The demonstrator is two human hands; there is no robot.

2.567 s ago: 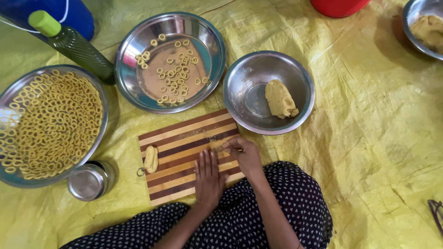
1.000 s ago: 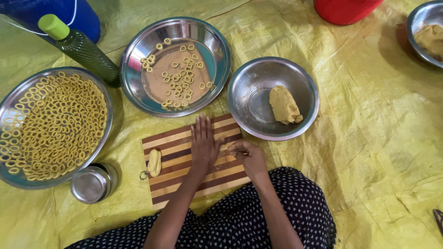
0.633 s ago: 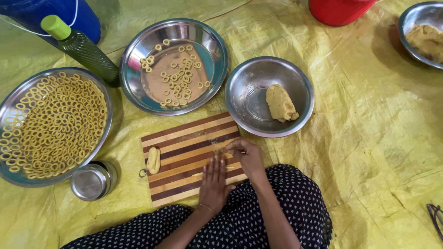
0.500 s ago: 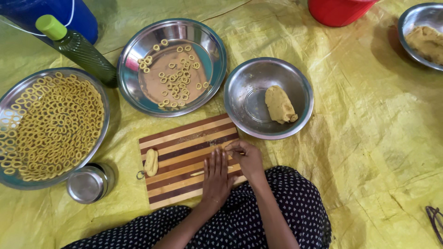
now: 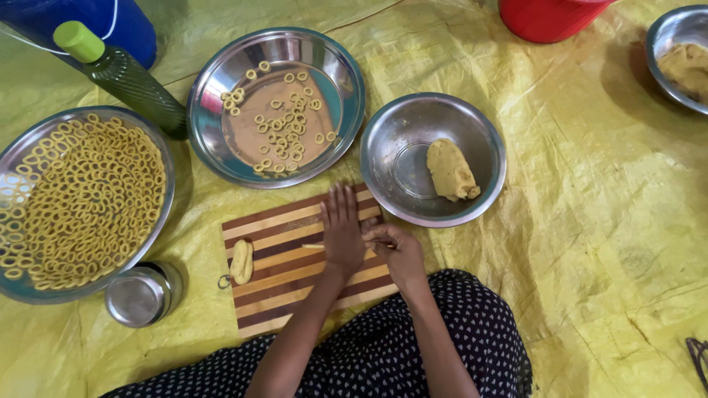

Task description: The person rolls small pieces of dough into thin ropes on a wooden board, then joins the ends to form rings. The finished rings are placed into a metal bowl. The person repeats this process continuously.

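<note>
Pressing flat, your left hand lies open on the dough rope mid-board; your right hand pinches its 3 o'clock end, steadying it on the striped cutting board.

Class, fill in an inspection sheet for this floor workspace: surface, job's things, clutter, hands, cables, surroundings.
Surface: yellow sheet, wrinkled; striped board on it.
Job's things: thin dough strand under left hand; dough piece on board; dough lump in bowl.
Clutter: two trays of dough rings, small steel cup, green bottle.
Hands: left hand flat on board; right hand curled at strand's end.
Cables: nothing seen.
Surroundings: blue container, red tub, another bowl.
</note>
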